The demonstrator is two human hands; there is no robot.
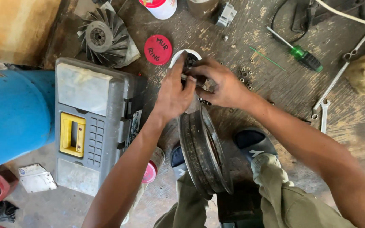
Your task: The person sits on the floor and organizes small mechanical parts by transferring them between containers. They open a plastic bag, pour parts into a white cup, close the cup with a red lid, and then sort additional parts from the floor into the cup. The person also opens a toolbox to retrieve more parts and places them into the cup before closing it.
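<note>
My left hand [175, 90] and my right hand [220, 82] meet over a small white tub [179, 56] that holds dark metal bits. Both hands pinch a small greasy metal part [208, 85] between the fingers; most of it is hidden by them. Just below the hands a dark grooved metal pulley wheel [203, 154] stands on edge between my feet. Several small nuts and bolts [245, 76] lie scattered to the right of my right hand.
A grey toolbox with a yellow latch [91, 122] sits at left beside a blue cylinder [13, 114]. A finned metal fan rotor [103, 38], a red lid [157, 49], a green-handled screwdriver [305, 57] and wrenches [324, 114] lie around.
</note>
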